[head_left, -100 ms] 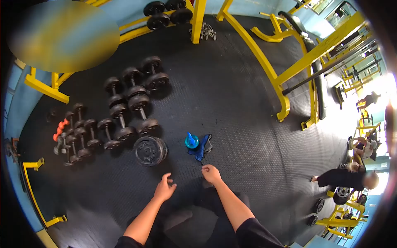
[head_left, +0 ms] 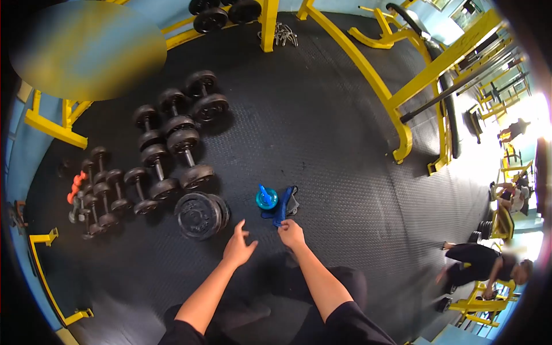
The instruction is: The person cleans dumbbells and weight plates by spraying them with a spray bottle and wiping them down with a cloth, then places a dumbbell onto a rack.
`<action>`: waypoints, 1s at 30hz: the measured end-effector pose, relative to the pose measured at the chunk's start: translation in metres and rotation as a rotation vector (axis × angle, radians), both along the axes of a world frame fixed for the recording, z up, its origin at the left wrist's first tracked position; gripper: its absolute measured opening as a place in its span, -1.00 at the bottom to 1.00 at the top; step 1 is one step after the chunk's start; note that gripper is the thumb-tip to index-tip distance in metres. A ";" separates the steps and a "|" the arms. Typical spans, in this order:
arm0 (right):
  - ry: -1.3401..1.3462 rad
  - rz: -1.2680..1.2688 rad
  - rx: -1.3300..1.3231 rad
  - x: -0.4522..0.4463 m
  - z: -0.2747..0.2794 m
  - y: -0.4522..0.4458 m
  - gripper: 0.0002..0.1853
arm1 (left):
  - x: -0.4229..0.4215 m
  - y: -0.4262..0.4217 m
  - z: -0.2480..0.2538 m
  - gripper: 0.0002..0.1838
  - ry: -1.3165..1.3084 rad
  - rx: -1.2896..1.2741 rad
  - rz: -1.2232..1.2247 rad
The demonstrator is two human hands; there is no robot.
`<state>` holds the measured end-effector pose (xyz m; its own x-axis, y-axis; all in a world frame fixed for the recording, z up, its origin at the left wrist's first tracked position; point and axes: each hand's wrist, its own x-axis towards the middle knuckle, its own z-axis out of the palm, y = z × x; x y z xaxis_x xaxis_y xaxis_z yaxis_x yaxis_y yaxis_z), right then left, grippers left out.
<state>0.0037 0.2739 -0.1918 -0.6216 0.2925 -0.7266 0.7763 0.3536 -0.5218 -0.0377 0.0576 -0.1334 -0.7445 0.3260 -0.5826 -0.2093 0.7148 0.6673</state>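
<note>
My right hand has its fingertips pinched together at the lower end of a blue cloth item, which lies on the floor. A dark grey cloth piece sits against it. Just left of the cloth stands a teal bottle with a blue spout on its lid. My left hand hovers over the floor, empty, its fingers apart and pointing up and right. It is closest to a large round dumbbell standing on end, without touching it.
Several black dumbbells stand in rows on the left, with small orange dumbbells at their far end. A yellow bench frame rises at the upper right. A person in dark clothes is bent over at the right.
My right hand has come up to the end of the blue cloth item. My left hand has shifted right, fingers still apart. The person at the right has changed posture, and the view has shifted slightly.
</note>
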 end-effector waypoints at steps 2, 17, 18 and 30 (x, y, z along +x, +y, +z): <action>0.122 -0.072 0.240 -0.005 -0.056 -0.021 -0.40 | -0.025 0.020 -0.053 0.11 0.199 0.027 0.007; 0.315 -0.536 -0.153 -0.044 -0.044 0.010 -0.69 | -0.031 0.006 -0.100 -0.50 0.534 0.571 0.057; 0.348 -0.483 -0.231 -0.049 -0.008 0.014 -0.70 | -0.027 -0.001 -0.083 -0.50 0.558 0.570 0.071; 0.751 -0.537 -0.866 -0.008 0.157 -0.031 -0.65 | 0.010 -0.138 0.050 -0.60 0.341 0.417 -0.039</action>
<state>-0.0039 0.2433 -0.0345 -0.9137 0.2419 -0.3267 0.1287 -0.5902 -0.7969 -0.0275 -0.0808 -0.0836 -0.8514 0.5094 -0.1251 0.0904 0.3773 0.9217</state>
